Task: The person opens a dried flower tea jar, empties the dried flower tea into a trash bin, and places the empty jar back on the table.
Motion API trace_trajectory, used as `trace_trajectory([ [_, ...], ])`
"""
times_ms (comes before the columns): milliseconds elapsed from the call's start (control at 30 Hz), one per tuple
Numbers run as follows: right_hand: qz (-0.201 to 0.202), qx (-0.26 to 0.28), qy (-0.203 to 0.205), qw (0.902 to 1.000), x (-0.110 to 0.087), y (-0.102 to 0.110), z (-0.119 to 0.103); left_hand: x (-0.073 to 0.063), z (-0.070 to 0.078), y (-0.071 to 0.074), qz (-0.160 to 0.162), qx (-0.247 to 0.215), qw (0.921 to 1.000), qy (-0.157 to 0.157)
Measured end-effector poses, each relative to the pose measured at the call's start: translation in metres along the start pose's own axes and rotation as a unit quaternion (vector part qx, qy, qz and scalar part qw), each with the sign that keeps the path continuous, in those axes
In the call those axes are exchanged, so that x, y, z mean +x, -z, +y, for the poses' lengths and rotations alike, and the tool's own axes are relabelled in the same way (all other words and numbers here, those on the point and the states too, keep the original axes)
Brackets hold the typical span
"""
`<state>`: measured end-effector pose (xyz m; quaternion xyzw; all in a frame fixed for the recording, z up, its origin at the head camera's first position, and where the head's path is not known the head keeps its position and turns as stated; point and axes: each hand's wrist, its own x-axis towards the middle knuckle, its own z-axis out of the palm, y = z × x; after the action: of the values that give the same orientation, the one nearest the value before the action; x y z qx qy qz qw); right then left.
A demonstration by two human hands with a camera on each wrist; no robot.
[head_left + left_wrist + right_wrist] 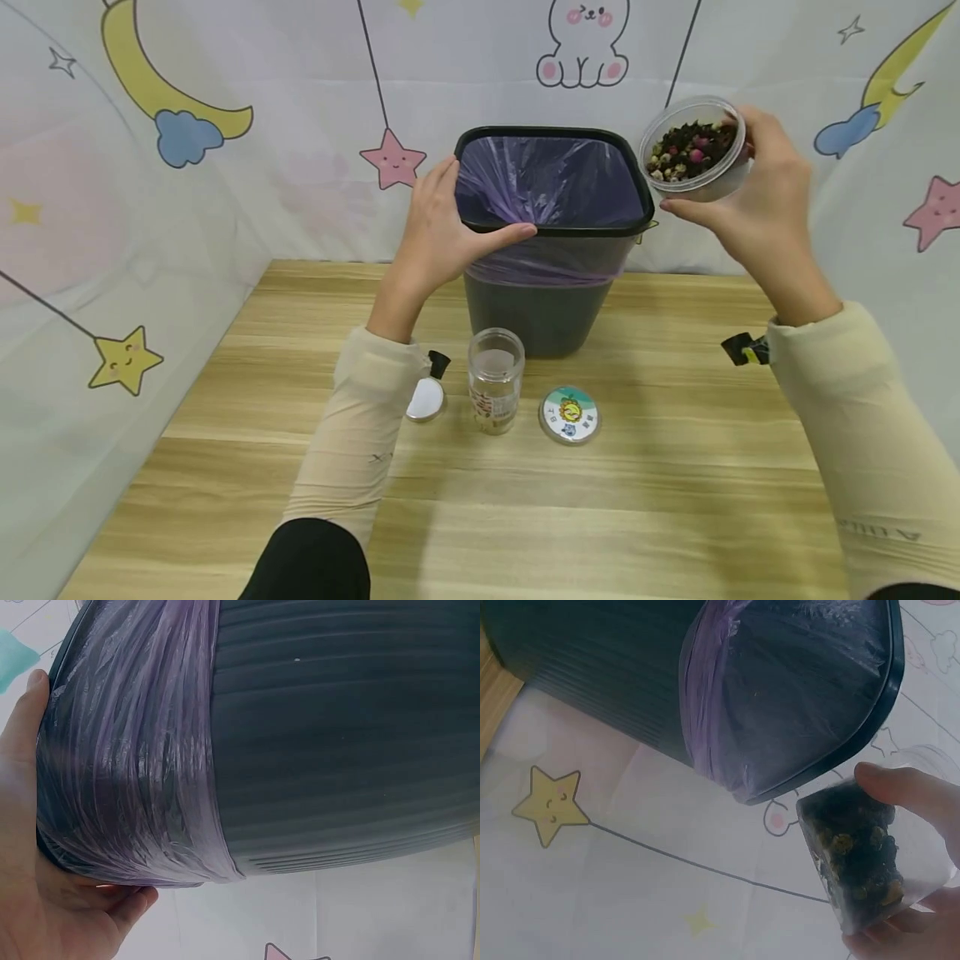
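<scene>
A dark trash bin (540,312) stands at the back of the table, lined with a purple plastic bag (555,179) folded over its black rim. My left hand (435,229) grips the bin at its left front corner, thumb along the front of the rim and fingers on the left side; the left wrist view shows the hand (52,900) against the bag's folded edge. Beside the rim on the right, my right hand (772,196) holds a clear plastic jar (708,187) tilted toward the bin. Dried flower tea (692,152) with pink buds lies inside it.
In front of the bin stands an open clear jar (496,383) with a printed label. A round lid (570,415) with a flower picture lies to its right, a white round lid (426,400) to its left. A patterned cloth (315,125) hangs behind the wooden table (637,517).
</scene>
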<state>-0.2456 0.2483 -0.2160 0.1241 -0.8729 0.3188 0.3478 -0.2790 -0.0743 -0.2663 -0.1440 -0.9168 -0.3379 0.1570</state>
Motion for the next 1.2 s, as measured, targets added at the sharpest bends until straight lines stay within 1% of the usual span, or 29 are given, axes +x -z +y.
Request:
trace_trajectory([
  [100, 0.001, -0.012, 0.027, 0.9996, 0.007, -0.005, -0.001, -0.001, 0.001, 0.001, -0.007, -0.006, 0.9999, 0.009],
  [233, 0.006, -0.016, 0.06, 0.9981, 0.012, -0.012, -0.005, -0.001, 0.001, 0.002, -0.016, -0.012, 0.9996, 0.018],
  [300, 0.008, -0.018, 0.078, 0.9967, 0.013, -0.016, -0.007, -0.002, 0.0, 0.003, -0.017, -0.015, 0.9995, 0.021],
  [433, 0.008, -0.02, 0.102, 0.9946, 0.015, -0.022, -0.01, -0.003, -0.001, 0.004, -0.017, -0.018, 0.9993, 0.027],
  [600, 0.008, -0.03, 0.105, 0.994, 0.018, -0.026, -0.013, -0.003, -0.001, 0.006, -0.017, -0.013, 0.9994, 0.028],
  [733, 0.009, -0.048, 0.108, 0.9929, 0.019, -0.028, -0.014, -0.002, 0.0, 0.005, -0.021, -0.012, 0.9994, 0.025],
  [833, 0.007, -0.063, 0.111, 0.9918, 0.021, -0.028, -0.015, -0.001, 0.002, 0.003, -0.023, -0.012, 0.9994, 0.024],
  [1000, 0.0, -0.072, 0.113, 0.9909, 0.024, -0.027, -0.016, 0.0, 0.004, 0.001, -0.026, -0.011, 0.9993, 0.023],
  [1200, -0.002, -0.086, 0.128, 0.988, 0.029, -0.027, -0.021, -0.002, 0.003, 0.003, -0.023, -0.012, 0.9993, 0.027],
])
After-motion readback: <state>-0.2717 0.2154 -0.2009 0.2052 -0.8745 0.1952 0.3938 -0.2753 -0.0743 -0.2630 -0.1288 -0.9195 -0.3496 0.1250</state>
